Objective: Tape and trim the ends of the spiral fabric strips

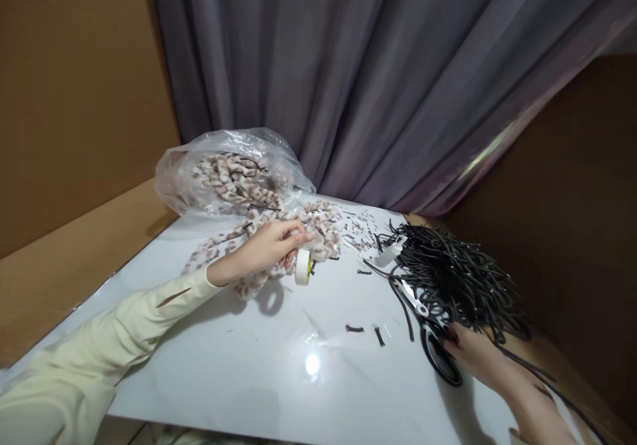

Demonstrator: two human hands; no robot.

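My left hand (pixel 275 241), in a pale yellow sleeve, is closed over the fluffy strips (pixel 321 223). A white tape roll (pixel 302 267) with a yellow core hangs at its fingers, raised above the table with a ring-shaped shadow below. Whether the fingers also grip a strip is hidden. My right hand (pixel 468 349) is closed on the handles of black-handled scissors (pixel 442 355), their blades pointing toward the back left. Beside the blades lies a heap of black cords (pixel 448 266). A small white bottle (pixel 391 253) rests at the heap's left edge.
A clear plastic bag (pixel 239 136) of brown-and-white fluffy strips stands at the back left. Small dark scraps (pixel 354 329) lie on the white table (pixel 223 379). Cardboard walls (pixel 74 100) flank both sides, and a grey curtain (pixel 348 67) hangs behind.
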